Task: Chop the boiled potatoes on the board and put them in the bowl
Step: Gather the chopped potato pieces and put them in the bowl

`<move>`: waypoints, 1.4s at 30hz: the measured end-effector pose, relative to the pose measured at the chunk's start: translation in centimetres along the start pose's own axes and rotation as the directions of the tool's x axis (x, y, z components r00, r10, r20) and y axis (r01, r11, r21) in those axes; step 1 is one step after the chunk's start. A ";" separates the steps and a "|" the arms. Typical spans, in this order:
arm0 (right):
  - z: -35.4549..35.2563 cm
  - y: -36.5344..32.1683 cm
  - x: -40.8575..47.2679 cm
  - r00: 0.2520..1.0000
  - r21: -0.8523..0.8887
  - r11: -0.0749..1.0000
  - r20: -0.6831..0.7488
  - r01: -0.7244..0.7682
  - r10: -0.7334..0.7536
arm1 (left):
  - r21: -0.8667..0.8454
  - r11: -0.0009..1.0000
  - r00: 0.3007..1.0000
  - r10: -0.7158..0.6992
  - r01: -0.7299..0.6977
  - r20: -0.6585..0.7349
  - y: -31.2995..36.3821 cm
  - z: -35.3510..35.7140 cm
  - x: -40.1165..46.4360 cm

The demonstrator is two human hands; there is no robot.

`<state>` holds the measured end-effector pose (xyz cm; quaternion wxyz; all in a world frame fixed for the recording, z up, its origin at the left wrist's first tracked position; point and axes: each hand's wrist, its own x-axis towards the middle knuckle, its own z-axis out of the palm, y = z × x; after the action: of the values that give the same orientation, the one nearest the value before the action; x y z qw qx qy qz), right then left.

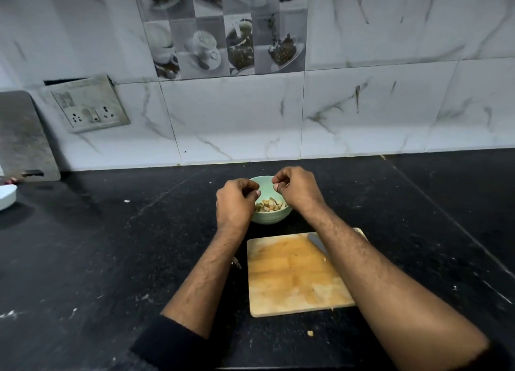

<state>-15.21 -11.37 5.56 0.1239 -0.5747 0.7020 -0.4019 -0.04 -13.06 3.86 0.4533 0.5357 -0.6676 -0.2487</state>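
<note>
Far to the left a white dish sits at the edge of the dark desk, and a grey board leans against the tiled wall beside a socket plate, all well apart from the work and seemingly just parked out of the way. Nearer the middle, the left hand hangs over the left rim of the pale green bowl, fingers curled in toward the thumb as if rubbing off what clings to them; whether it pinches any scrap I cannot tell, since the fingertips are turned away from the camera. The bowl stands on the desk just beyond the far edge of the wooden chopping board, a sensible spot, since pieces need only a short carry from board to bowl. Inside it lie the chopped potatoes, pale cubes heaped on the bottom. The right hand hovers over the bowl's right rim in the same loose curl, thumb meeting fingertips, with nothing clearly held, probably so that crumbs fall into the bowl rather than on the desk. The board shows only a damp stain and a few tiny bits, so the chopping looks finished and the transfer nearly so. The knife lies flat on the board's far right corner, partly hidden under the right forearm, set aside so both hands are free. One stray crumb lies on the desk in front of the board
</note>
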 end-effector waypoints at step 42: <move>-8.6 7.8 -18.3 0.996 -0.470 0.879 -0.017 -0.085 0.088 | 0.368 0.895 0.910 0.092 -0.254 0.405 2.7 7.4 -12.4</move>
<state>-20.57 8.97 0.30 0.0007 -0.5567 0.8031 -0.2125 -7.61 -1.76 -1.59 0.2137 0.4984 -0.8252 -0.1583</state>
